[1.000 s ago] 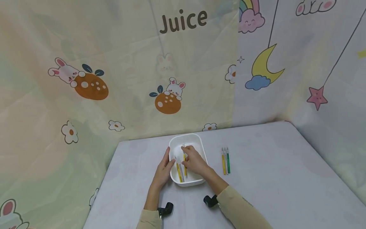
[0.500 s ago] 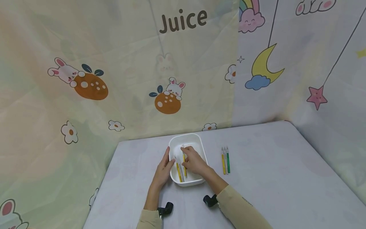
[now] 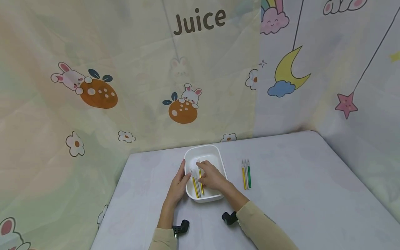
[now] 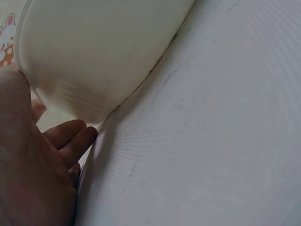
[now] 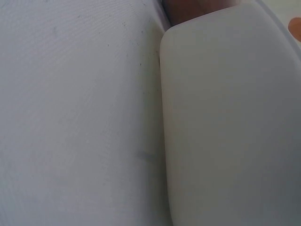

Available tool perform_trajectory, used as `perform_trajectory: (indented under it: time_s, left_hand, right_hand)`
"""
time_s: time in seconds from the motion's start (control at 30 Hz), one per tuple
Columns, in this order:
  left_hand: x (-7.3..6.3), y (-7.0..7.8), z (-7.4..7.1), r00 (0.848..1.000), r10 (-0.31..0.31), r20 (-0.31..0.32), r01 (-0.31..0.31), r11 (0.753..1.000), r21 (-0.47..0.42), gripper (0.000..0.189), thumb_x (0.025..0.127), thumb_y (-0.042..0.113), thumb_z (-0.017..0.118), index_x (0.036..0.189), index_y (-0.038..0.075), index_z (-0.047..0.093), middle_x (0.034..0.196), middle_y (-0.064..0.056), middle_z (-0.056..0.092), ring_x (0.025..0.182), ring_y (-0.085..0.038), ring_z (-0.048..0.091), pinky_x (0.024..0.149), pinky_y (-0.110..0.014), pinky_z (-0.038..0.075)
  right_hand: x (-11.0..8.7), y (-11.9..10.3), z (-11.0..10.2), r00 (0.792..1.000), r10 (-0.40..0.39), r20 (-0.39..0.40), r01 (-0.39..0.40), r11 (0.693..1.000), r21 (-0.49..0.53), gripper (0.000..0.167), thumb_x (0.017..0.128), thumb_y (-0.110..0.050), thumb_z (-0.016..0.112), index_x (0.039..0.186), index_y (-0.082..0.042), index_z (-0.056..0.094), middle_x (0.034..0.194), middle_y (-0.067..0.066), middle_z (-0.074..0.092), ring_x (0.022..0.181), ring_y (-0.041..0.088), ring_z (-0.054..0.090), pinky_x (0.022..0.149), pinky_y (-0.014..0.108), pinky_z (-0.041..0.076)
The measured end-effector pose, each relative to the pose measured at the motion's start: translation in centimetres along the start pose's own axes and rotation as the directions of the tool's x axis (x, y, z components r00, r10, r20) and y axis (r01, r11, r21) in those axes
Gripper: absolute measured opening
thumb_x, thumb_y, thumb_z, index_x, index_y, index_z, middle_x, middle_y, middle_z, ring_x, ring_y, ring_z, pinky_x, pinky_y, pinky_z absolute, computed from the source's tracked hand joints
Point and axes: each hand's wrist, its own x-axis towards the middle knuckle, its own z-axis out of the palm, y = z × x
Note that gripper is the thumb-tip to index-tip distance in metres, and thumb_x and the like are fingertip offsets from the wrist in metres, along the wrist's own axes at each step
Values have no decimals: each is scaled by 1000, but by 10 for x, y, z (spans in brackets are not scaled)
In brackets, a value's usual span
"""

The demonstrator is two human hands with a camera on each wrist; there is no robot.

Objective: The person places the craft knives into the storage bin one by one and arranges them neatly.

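Observation:
A white plastic tray (image 3: 206,154) stands on the table. My left hand (image 3: 179,182) holds its left side, thumb over the rim and fingers along the outer wall (image 4: 108,52). My right hand (image 3: 212,176) reaches inside over the right side and pinches a slim gold pencil (image 3: 200,173) with a clear cap-like end. To the left of that pencil lie another gold pencil (image 3: 195,187) and a silver pencil (image 3: 198,189), side by side. The right wrist view catches mostly the tray's outer wall (image 5: 225,122); the right hand's fingers are hidden there.
Right of the tray, gold (image 3: 244,178), silver (image 3: 247,178) and green (image 3: 249,177) pencils lie in a row on the white tabletop (image 3: 297,194). A printed cloth backdrop (image 3: 140,69) hangs behind the table's back edge.
The gold pencil in my right hand has shifted slightly left and toward me, its upper end leaning more to the left. My left hand stays on the tray's side.

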Motion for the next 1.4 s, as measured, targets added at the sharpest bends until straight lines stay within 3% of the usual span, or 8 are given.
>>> perform_trajectory:
  time_s: [0.2,0.43,0.77,1.4]
  left_hand:
    - [2,1,2,1000,-7,-9,7,1000,-7,65,109,25,54,167,27,26,172,6,25,160,-22,23,130,-51,20]
    - [0,2,1,1000,-10,-9,10,1000,9,63,108,30,55,165,35,28,171,11,26,160,-18,24,131,-48,21]
    - [0,1,0,1000,-2,3,2,1000,7,63,109,29,54,166,31,26,172,10,24,161,-18,22,131,-49,19]
    - [-1,1,1,1000,-5,11,5,1000,22,64,109,32,53,166,32,25,172,13,23,161,-16,21,131,-49,20]
  right_hand:
    - [-1,-1,1,1000,15,12,-15,1000,-6,70,90,1,76,154,0,47,151,21,48,75,9,66,61,21,58]
    - [0,-2,2,999,35,23,-34,999,-27,69,91,0,76,153,-1,49,151,21,49,73,9,65,61,21,58]
    - [3,2,4,998,39,54,-33,993,-109,67,90,-6,79,151,-3,52,146,17,54,76,9,60,70,23,53]
    - [2,2,4,990,19,140,2,989,-146,68,86,-7,84,147,0,56,137,15,59,82,13,56,78,29,51]
